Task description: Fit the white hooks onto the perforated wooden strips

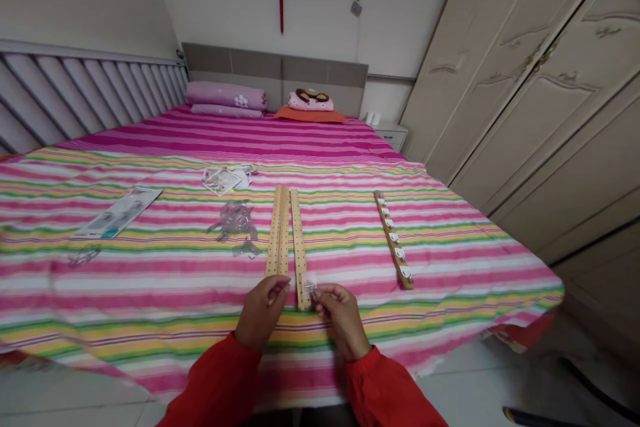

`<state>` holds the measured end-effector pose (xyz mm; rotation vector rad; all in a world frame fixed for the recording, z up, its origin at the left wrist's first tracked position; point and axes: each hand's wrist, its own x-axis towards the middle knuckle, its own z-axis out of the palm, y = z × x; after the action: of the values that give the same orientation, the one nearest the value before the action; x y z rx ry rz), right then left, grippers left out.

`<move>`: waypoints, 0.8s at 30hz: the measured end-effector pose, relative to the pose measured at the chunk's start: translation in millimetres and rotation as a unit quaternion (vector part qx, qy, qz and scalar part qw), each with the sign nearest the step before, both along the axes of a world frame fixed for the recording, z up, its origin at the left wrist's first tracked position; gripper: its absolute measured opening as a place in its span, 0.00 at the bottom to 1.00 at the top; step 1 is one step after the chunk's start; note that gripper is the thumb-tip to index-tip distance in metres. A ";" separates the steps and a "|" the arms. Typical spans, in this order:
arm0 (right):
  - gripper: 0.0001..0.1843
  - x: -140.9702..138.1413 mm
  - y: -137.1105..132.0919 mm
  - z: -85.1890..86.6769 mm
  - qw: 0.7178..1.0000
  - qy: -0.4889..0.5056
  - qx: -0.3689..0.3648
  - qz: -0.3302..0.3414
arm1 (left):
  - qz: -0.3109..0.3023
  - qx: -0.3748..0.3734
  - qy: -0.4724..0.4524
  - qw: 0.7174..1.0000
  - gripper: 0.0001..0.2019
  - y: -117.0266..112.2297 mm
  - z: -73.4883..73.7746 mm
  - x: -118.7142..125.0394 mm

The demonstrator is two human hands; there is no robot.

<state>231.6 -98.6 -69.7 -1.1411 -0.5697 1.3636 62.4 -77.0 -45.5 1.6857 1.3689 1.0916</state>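
Observation:
My right hand (pixel 343 317) pinches a small clear plastic bag (pixel 309 282) with small metal-looking parts in it. That bag lies over the near end of a narrow wooden strip with holes (pixel 299 233). My left hand (pixel 263 312) is closed, its fingers curled and thumb against them, at the near end of a wider perforated wooden strip (pixel 277 233); whether it holds anything is hidden. Left of the strips is a heap of small clear bags (pixel 237 220), with one more bag (pixel 247 249) just nearer. To the right lies a wooden bar with several white discs and metal pieces (pixel 395 238).
Everything rests on a striped cloth (pixel 450 247) over a bed. White cards (pixel 227 179) lie behind the bags. A flat clear package (pixel 119 212) and a small wire-like bundle (pixel 84 255) are at left. Wardrobes (pixel 540 80) stand on the right.

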 end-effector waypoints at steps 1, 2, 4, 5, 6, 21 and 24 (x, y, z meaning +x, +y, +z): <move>0.13 -1.4 1.0 -0.4 1.000 -0.002 -0.002 0.002 | 0.003 0.047 0.045 0.998 0.11 -0.6 -4.1 0.0; 0.12 -2.7 2.1 -0.8 1.000 -0.003 -0.004 0.004 | 0.002 0.091 0.088 0.992 0.10 -0.9 -7.9 0.1; 0.12 -4.8 4.3 -1.3 1.000 -0.005 -0.007 0.008 | -0.008 0.152 0.157 0.976 0.11 -0.5 -13.9 0.5; 0.12 -5.5 5.3 -1.5 1.000 -0.006 -0.009 0.009 | -0.011 0.169 0.184 0.968 0.12 -0.2 -16.3 0.9; 0.12 -5.9 6.1 -1.7 1.000 -0.007 -0.011 0.010 | -0.011 0.181 0.207 0.961 0.13 0.0 -18.3 1.5; 0.09 -7.9 13.4 -5.7 0.999 -0.021 -0.024 0.016 | -0.003 0.160 0.358 0.920 0.23 0.0 -29.6 16.4; 0.09 -8.0 14.0 -8.0 0.999 -0.030 -0.029 0.020 | -0.008 0.153 0.364 0.919 0.23 1.8 -32.3 16.3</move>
<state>223.6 -84.6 -77.8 -1.2279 -0.6029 1.3923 78.6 -75.3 -77.8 2.4888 1.6702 0.7020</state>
